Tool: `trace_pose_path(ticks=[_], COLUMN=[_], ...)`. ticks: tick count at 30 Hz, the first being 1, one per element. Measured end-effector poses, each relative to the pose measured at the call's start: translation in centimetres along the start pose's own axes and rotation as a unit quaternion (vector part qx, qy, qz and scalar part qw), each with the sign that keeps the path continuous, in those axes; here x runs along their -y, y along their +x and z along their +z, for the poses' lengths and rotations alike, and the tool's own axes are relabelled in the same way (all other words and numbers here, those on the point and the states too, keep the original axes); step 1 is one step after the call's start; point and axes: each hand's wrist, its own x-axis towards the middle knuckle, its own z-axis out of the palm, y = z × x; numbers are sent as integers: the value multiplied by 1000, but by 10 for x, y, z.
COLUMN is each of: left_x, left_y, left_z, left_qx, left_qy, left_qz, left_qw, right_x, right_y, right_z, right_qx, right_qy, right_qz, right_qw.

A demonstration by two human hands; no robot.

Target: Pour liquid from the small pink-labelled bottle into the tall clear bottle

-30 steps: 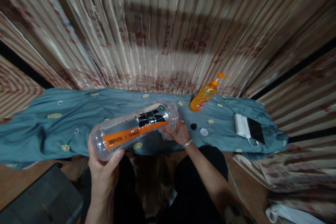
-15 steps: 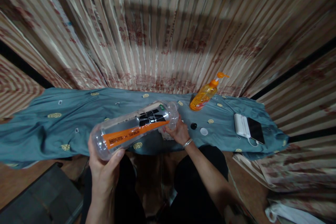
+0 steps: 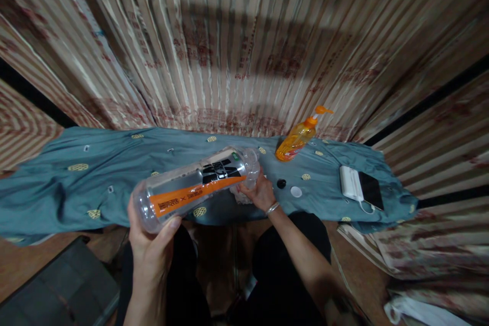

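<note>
A large clear plastic bottle (image 3: pixel 202 183) with an orange and black label is held at a slant above the cloth-covered surface. My left hand (image 3: pixel 151 237) is wrapped round its base, the thumb along the near side. At the narrower neck end, my right hand (image 3: pixel 262 191) grips the bottle from below, its fingers partly hidden behind the plastic. No cap shows on the neck. Beneath my right hand lies a pale, crumpled patterned piece (image 3: pixel 242 197), mostly covered. Just right of that hand are a small black object (image 3: pixel 281 183) and a white disc (image 3: pixel 296 192).
An orange pump bottle (image 3: pixel 296 140) stands at the back of the green patterned cloth (image 3: pixel 114 163). Farther right, a white power bank (image 3: pixel 350 183) is cabled to a black phone (image 3: pixel 370 189). Striped curtains (image 3: pixel 229 51) hang behind. A dark box (image 3: pixel 61 285) sits low on the left.
</note>
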Motion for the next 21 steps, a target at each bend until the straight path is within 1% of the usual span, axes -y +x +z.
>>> trace_pose_path(ticks=[2,4,8,14,20,21], left_x=[-2,-2,-1,-1,0,1], left_y=[0,0,-1,-2,-2,-2], left_z=[1,1,0,-1,-3,-4], left_qx=[-10,-18,-21,-10,0,4], left_qy=[-35,-47,-49,-44,-34,-21], left_qz=[-48,-62,-63,-61,-50,-40], left_qw=[998,997,997,997,998,999], right_x=[1,2,1,2,5,5], right_y=[0,0,0,0,0,0], right_z=[-1,-1,-2,-2,-3,-3], right_qx=[3,4,3,3,-5,-4], right_qy=[-3,-5,2,7,4,7], right_qz=[5,5,1,1,1,2], right_qw=[1000,1000,1000,1000,1000,1000])
